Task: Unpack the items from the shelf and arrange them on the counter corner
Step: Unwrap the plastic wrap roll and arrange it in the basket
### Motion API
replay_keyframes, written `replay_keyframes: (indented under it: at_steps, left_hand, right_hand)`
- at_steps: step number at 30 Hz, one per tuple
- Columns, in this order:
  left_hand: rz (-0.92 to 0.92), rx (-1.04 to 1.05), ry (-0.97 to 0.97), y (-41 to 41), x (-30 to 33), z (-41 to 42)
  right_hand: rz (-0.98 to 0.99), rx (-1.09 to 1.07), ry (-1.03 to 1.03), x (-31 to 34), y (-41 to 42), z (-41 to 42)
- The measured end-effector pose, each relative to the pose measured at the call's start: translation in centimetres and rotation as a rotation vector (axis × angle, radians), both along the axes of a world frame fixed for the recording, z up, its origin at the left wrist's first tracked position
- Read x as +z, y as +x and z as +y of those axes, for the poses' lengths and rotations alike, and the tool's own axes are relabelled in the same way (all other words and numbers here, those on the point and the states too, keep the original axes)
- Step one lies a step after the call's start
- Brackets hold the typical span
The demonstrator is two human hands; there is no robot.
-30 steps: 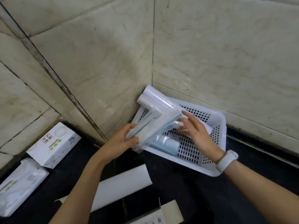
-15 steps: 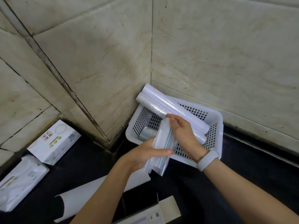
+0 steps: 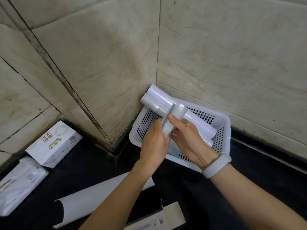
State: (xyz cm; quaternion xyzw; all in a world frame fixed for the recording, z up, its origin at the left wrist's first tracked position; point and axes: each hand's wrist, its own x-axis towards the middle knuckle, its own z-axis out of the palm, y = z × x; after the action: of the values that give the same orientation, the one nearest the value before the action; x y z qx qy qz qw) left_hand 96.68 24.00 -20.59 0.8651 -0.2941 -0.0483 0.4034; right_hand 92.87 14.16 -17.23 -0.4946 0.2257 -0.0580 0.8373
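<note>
Tiled corner, black counter (image 3: pixel 191 193): both hands, left (image 3: pixel 154 143) & right (image 3: pixel 189 138), fingers clamped on pack (image 3: pixel 172 118), now swung upright over basket (image 3: pixel 222 120) vs. 1s ago, prob. stowing w/ rolls (image 3: pixel 159 100).

Clear-wrapped roll (image 3: pixel 172 120) (tilted) held over white basket (image 3: pixel 223 123).
</note>
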Motion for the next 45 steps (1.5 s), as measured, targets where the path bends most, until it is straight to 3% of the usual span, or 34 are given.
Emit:
replay_keyframes:
  at_steps: [4,6,8,10,13,16,18,22,26,30,33,39,45]
  left_hand:
    - [0.082,-0.164,0.066,0.6,-0.6,0.7]
    - [0.134,-0.234,0.117,1.6,-0.8,1.3]
    - [0.107,-0.226,0.275,2.8,-1.3,2.5]
    - [0.039,-0.138,0.377,3.7,-1.9,4.0]
    - [-0.053,-0.017,0.359,4.0,-3.3,6.0]
    - [-0.008,0.069,0.292,3.5,-4.9,6.7]
    - [0.041,0.110,0.218,3.2,-5.7,6.7]
    - [0.037,0.131,0.179,2.9,-7.0,6.9]
    - [0.016,0.119,0.181,3.2,-7.4,7.2]
    - [0.001,0.115,0.179,3.2,-7.6,7.4]
    - [0.003,0.115,0.171,3.0,-7.6,7.4]
    - [0.001,0.106,0.209,3.0,-7.7,7.4]
    - [0.035,0.068,0.325,3.2,-6.7,7.5]
  right_hand:
    - [0.050,-0.181,-0.338,-0.5,-0.1,0.4]
    - [0.044,-0.208,-0.397,-0.4,-0.1,-0.1]
    - [0.047,-0.220,-0.475,0.2,0.3,-1.5]
    - [0.000,-0.205,-0.710,1.1,1.2,-3.5]
    - [0.084,0.147,-1.177,1.6,3.6,-5.5]
    - [0.276,0.652,-1.357,-0.6,6.2,-4.4]
    - [0.293,0.749,-1.378,-3.0,7.4,-2.6]
    - [0.287,0.728,-1.305,-7.2,7.8,-0.6]
    - [0.096,0.631,-1.239,-9.2,5.3,-0.7]
    - [-0.115,0.644,-1.518,-9.6,2.9,-2.3]
    - [-0.020,0.815,-1.612,-10.2,1.7,-3.7]
    - [0.145,1.113,-1.511,-10.9,1.8,-4.1]
    - [0.207,0.940,-1.354,-9.3,1.9,-3.4]
